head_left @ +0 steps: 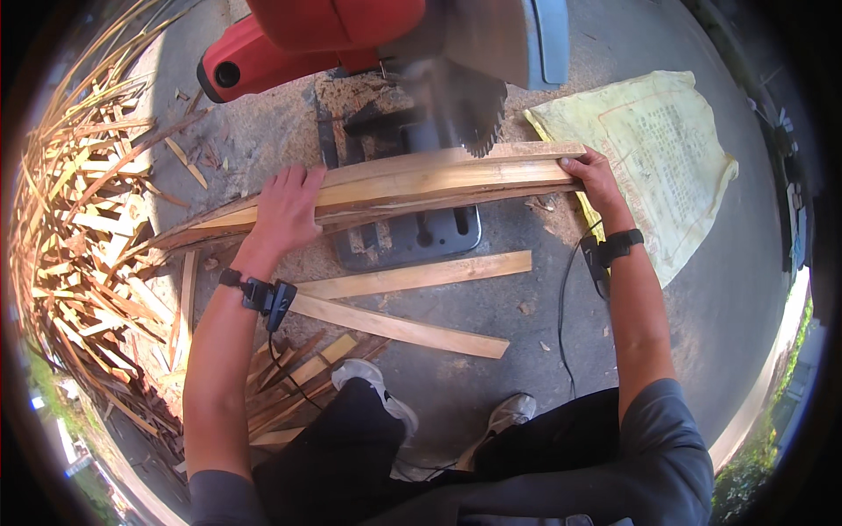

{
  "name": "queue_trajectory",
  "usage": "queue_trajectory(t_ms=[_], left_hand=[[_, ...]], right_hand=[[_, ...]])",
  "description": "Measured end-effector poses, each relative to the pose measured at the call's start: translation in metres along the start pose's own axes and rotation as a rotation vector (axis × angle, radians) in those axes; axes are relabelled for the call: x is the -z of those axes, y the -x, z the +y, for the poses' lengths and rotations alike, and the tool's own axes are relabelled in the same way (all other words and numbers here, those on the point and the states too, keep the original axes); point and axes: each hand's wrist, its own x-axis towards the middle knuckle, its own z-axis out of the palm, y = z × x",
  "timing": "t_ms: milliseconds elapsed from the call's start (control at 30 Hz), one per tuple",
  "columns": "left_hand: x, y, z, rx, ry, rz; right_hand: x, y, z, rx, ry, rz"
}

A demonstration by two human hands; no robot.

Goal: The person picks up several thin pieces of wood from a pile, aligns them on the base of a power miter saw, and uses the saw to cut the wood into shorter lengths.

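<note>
A bundle of long wooden strips (395, 188), some edged with bark, lies across the base (381, 250) of a red-bodied saw (324, 26). My left hand (285, 206) grips the bundle left of the blade, fingers bent over its top. My right hand (595, 184) holds the bundle at its right end, thumb and fingers closed round it. The toothed circular blade (465, 105) is just above the bundle's upper edge, between my hands and closer to the right one; part of it looks blurred. Both wrists wear black strapped devices with cables.
A large pile of scrap wood strips (101, 263) covers the left side. Two loose planks (399, 329) lie below the saw base, with more offcuts beside my left shoe. A pale yellow sack (658, 175) lies on the concrete floor (719, 333) at right. Sawdust is scattered round the saw.
</note>
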Motion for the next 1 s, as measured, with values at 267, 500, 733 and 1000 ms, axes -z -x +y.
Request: queue_trajectory(t_ms=[267,500,733,1000], left_hand=[[-0.042,-0.030,0.007,0.082,0.062,-0.178],[-0.031,-0.019,0.015,0.089,0.201,-0.104],[-0.044,-0.017,0.024,-0.008,-0.004,0.013],[-0.045,-0.050,0.022,0.040,-0.124,-0.017]], right_hand=[[0.017,-0.004,-0.002,0.036,-0.019,0.133],[0.003,-0.008,0.011,0.104,0.174,0.516],[0.016,-0.028,0.016,0.088,0.225,0.524],[0.000,-0.014,-0.003,0.231,0.707,0.671]])
